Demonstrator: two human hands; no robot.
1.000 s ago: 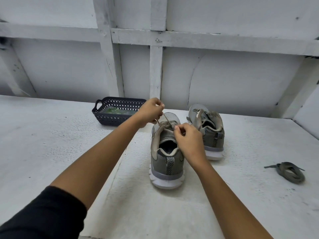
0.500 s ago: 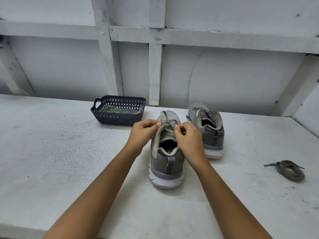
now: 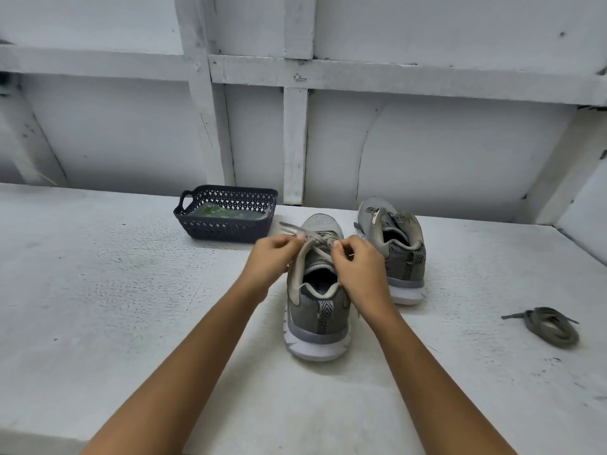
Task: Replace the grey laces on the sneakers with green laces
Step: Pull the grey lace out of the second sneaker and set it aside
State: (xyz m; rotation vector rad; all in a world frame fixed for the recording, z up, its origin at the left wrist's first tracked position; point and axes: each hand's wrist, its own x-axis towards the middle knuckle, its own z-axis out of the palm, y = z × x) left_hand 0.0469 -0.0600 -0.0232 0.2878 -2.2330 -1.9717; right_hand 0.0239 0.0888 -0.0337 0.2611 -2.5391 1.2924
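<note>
Two grey sneakers stand heel-toward-me on the white table. The near sneaker (image 3: 317, 303) still carries a grey lace (image 3: 297, 232) across its eyelets. My left hand (image 3: 274, 257) pinches a strand of that lace on the shoe's left side, a loose end trailing left. My right hand (image 3: 359, 266) pinches the lace at the eyelets on the right side. The far sneaker (image 3: 394, 247) has no lace in it. A removed grey lace (image 3: 551, 325) lies coiled on the table at the right.
A dark perforated basket (image 3: 226, 221) at the back left holds a clear packet with green laces (image 3: 213, 211). A white panelled wall with wooden battens runs behind the table (image 3: 98, 307). The table's front edge is near the bottom left.
My left hand came down from a raised pull to the shoe's left eyelets, still pinching the lace. The right hand stayed at the eyelets.
</note>
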